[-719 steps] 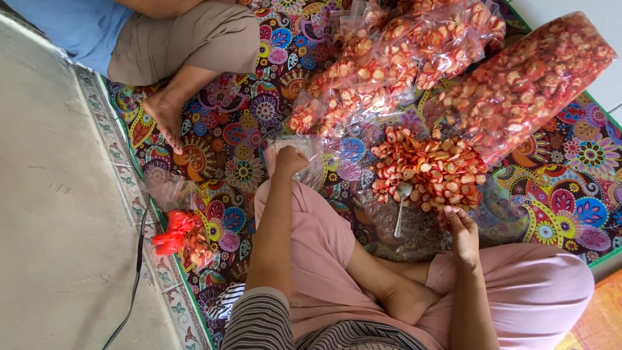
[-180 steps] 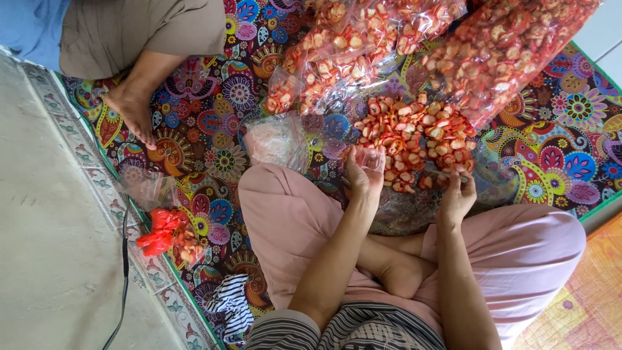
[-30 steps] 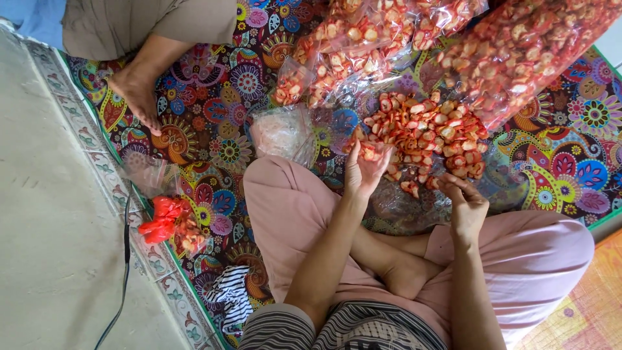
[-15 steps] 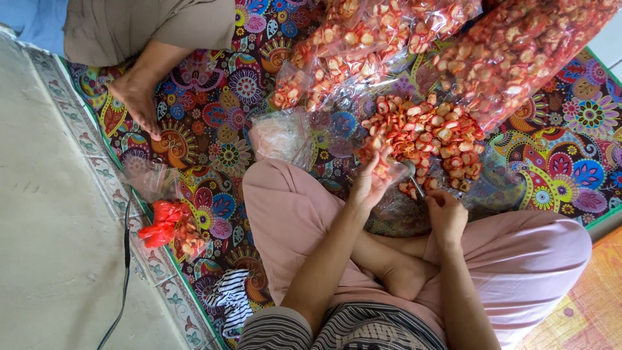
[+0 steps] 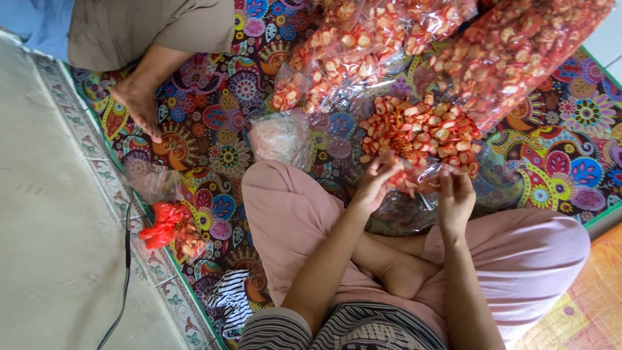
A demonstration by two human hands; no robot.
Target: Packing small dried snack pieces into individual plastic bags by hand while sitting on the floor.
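Pinching a small clear plastic bag (image 5: pixel 414 181), both hands, left hand (image 5: pixel 376 185) and right hand (image 5: pixel 455 198), fill it from the loose red-and-white cracker heap (image 5: pixel 418 133); most remains unpacked.

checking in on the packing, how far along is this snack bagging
Looks done: large clear bags of red-and-white chips lie filled on the patterned mat. In hand: the left hand and right hand hold a small clear bag at the loose chip pile. Left: that pile is still large.

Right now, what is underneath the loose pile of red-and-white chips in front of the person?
The pile of chips lies on clear plastic sheet over the patterned mat. Both hands cover its near edge; anything beneath is hidden.
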